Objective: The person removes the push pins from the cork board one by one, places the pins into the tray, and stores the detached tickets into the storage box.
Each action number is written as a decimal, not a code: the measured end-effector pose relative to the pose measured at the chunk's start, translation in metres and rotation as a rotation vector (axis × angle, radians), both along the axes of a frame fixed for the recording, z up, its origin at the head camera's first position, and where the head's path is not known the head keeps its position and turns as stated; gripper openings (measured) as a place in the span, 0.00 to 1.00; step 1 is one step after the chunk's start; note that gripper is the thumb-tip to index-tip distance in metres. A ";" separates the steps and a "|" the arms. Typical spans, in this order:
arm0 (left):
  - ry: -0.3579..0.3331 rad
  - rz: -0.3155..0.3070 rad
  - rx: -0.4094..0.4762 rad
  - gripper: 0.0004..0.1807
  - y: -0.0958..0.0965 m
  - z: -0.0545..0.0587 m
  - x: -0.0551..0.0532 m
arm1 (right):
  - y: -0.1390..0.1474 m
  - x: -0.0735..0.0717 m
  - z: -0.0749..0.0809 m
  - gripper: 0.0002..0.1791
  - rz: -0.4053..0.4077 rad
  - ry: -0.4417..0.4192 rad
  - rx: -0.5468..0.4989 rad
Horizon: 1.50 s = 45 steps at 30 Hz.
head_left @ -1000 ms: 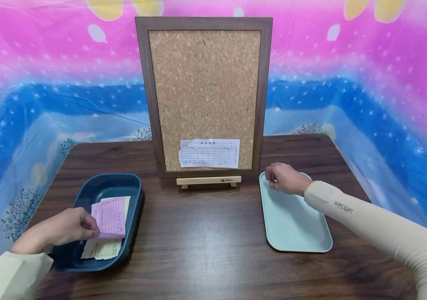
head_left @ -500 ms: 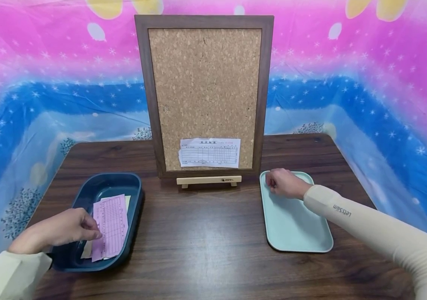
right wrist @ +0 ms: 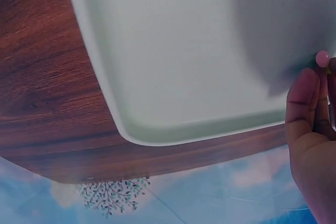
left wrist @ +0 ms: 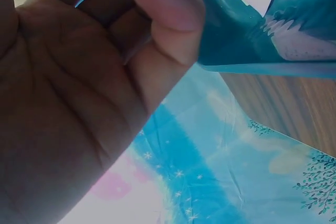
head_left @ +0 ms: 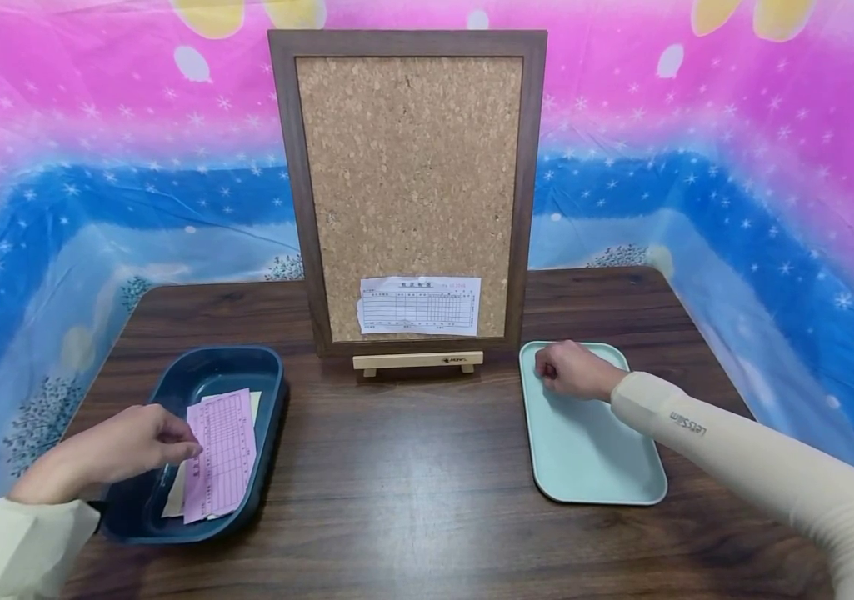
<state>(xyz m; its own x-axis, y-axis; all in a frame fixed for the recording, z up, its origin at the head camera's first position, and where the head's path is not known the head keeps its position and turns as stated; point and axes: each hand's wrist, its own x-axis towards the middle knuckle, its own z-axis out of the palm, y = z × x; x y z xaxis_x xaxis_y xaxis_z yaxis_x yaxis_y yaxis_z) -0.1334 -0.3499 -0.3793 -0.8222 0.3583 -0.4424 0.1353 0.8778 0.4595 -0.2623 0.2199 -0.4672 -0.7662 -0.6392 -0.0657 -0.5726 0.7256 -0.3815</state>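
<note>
In the head view a pink printed form (head_left: 226,458) lies in the dark blue bin (head_left: 282,400), over a pale yellow paper slip (head_left: 175,496) that it mostly covers. My left hand (head_left: 130,446) hovers at the bin's left side, fingers loosely bent and holding nothing; its fingertips are near the form's left edge. My right hand (head_left: 578,369) is over the far left part of the pale green tray (head_left: 599,467). Between its thumb and fingers, in the right wrist view, shows the round pink head of a push pin (right wrist: 323,59); the rest of the pin is hidden.
A framed cork board (head_left: 412,175) stands upright on a small wooden stand (head_left: 417,361) at the table's back middle. A white printed form (head_left: 419,307) is on its lower part. Between bin and tray lies bare wooden tabletop (head_left: 404,467). A patterned cloth (head_left: 794,208) hangs behind.
The pink form, held curled up by my left hand a second ago, now lies flat in the bin. That hand has let go and risen slightly. My right hand has moved slightly lower.
</note>
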 end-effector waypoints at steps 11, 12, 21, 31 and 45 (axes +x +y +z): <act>0.203 0.025 -0.009 0.10 0.010 0.011 -0.011 | 0.000 0.000 0.012 0.05 0.003 0.142 -0.020; 0.233 0.026 -0.003 0.09 0.012 0.013 -0.012 | -0.001 0.000 0.014 0.04 0.000 0.167 -0.029; 0.388 0.054 0.016 0.08 0.023 0.019 -0.019 | -0.012 0.002 0.029 0.06 0.010 0.413 -0.143; 0.462 0.088 0.057 0.12 0.037 0.020 -0.025 | -0.023 0.006 0.048 0.08 -0.005 0.509 -0.176; 0.508 0.087 0.084 0.12 0.052 0.019 -0.032 | -0.033 0.002 0.061 0.05 0.008 0.539 -0.192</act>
<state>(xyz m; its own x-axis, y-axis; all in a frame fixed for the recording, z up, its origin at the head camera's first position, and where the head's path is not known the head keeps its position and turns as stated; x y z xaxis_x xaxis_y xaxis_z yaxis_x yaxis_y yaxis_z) -0.1656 -0.2976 -0.3603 -0.9539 0.2964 0.0474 0.2879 0.8586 0.4243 -0.2607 0.1872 -0.4062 -0.6546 -0.6071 0.4506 -0.7279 0.6671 -0.1588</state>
